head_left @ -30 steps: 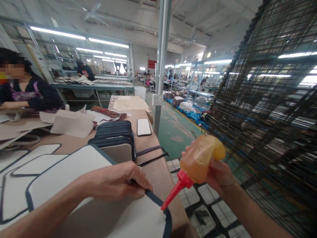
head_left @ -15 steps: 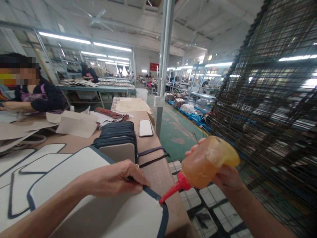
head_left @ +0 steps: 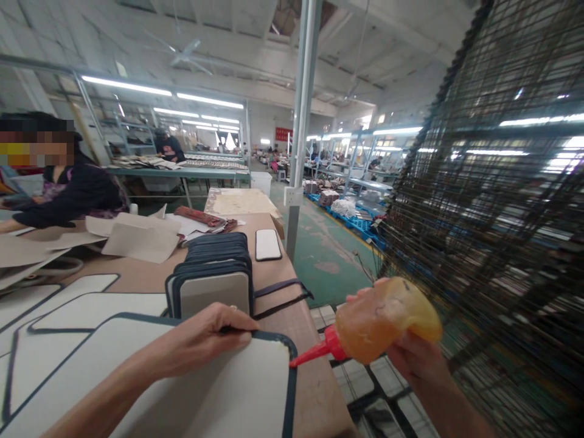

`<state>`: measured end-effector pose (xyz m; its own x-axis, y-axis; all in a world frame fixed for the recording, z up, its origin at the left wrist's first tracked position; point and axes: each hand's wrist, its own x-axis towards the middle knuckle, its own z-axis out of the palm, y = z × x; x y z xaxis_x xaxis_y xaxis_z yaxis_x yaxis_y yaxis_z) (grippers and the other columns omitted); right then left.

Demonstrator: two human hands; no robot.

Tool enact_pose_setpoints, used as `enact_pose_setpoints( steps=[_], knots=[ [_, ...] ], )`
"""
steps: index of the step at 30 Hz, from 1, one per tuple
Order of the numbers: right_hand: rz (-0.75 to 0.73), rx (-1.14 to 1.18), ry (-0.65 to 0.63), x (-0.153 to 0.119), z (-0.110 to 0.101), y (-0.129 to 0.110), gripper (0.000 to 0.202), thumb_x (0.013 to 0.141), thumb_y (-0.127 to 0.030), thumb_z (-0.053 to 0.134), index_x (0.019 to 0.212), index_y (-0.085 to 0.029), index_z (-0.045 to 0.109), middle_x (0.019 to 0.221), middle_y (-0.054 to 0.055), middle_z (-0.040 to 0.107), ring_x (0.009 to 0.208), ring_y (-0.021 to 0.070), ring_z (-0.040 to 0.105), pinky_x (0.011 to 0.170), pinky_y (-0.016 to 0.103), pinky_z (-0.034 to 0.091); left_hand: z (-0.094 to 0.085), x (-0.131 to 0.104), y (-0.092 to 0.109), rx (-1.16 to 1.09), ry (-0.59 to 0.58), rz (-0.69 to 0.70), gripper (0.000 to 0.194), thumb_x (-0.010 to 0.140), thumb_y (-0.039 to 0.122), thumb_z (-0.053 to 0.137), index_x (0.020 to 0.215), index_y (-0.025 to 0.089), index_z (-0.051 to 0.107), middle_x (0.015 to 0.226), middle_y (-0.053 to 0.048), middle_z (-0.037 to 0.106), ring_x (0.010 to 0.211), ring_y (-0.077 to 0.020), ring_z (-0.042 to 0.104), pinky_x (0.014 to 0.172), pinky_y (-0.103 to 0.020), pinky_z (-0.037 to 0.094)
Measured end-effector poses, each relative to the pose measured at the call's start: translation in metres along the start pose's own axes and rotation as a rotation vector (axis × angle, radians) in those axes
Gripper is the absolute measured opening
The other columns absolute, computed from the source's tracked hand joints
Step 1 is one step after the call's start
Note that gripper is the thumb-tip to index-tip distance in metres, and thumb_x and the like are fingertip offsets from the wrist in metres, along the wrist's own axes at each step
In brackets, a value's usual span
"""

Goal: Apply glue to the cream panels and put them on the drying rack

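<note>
My left hand pinches the far edge of a white panel with rounded corners and a dark blue border. In my right hand is a squeeze bottle of amber liquid, probably glue, tipped sideways. Its red nozzle points left, and the tip touches the panel's border just below the far right corner. A few pale specks show along the border at that corner. Behind the panel stands a row of similar blue-edged panels, packed upright.
More bordered panels lie at the left of the table, near loose beige sheets. One small panel lies toward the back. A wire rack rises on the right. A co-worker sits at the left.
The panel has turned and shifted left under my left hand. The nozzle tip has moved round the corner onto the right side border. The co-worker's arm has reached further forward.
</note>
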<state>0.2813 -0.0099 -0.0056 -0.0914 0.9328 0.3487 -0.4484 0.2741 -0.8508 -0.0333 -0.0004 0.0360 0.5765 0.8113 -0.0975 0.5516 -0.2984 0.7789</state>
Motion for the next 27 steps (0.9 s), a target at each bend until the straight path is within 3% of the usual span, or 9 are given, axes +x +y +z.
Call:
enact_pose_setpoints(
  steps=[8, 12, 17, 27],
  knots=[
    [0.0, 0.029, 0.024, 0.0, 0.012, 0.001, 0.056, 0.061, -0.038, 0.081, 0.111, -0.03, 0.058, 0.108, 0.009, 0.07, 0.119, 0.0374, 0.054, 0.103, 0.057, 0.04, 0.003, 0.001, -0.02, -0.098, 0.04, -0.023, 0.03, 0.082, 0.035, 0.055, 0.089, 0.015, 0.075, 0.085, -0.004, 0.072, 0.076, -0.021, 0.061, 0.066, -0.022, 0.045],
    [0.034, 0.003, 0.007, -0.004, 0.01, 0.003, 0.058, 0.06, -0.038, 0.082, 0.111, -0.028, 0.057, 0.107, 0.009, 0.07, 0.12, 0.0377, 0.054, 0.102, 0.056, 0.04, 0.004, 0.004, -0.019, -0.124, 0.009, -0.076, 0.031, 0.083, 0.036, 0.054, 0.083, 0.012, 0.074, 0.076, -0.003, 0.07, 0.069, -0.018, 0.058, 0.062, -0.021, 0.041],
    [0.058, 0.039, -0.036, -0.007, 0.005, 0.007, 0.062, 0.063, -0.036, 0.081, 0.118, -0.032, 0.052, 0.112, 0.006, 0.068, 0.122, 0.0341, 0.053, 0.104, 0.054, 0.04, 0.002, 0.006, -0.017, -0.14, 0.034, -0.131, 0.031, 0.081, 0.038, 0.057, 0.084, 0.012, 0.073, 0.074, -0.003, 0.068, 0.07, -0.0172, 0.056, 0.061, -0.02, 0.039],
    [0.089, 0.037, -0.037, -0.009, 0.007, 0.006, 0.063, 0.06, -0.034, 0.08, 0.116, -0.03, 0.052, 0.108, 0.008, 0.07, 0.117, 0.0361, 0.056, 0.098, 0.054, 0.045, 0.0, 0.011, -0.029, -0.343, 0.005, -0.174, 0.032, 0.08, 0.04, 0.06, 0.089, 0.013, 0.074, 0.08, -0.004, 0.072, 0.072, -0.0187, 0.062, 0.066, -0.022, 0.045]
  ],
)
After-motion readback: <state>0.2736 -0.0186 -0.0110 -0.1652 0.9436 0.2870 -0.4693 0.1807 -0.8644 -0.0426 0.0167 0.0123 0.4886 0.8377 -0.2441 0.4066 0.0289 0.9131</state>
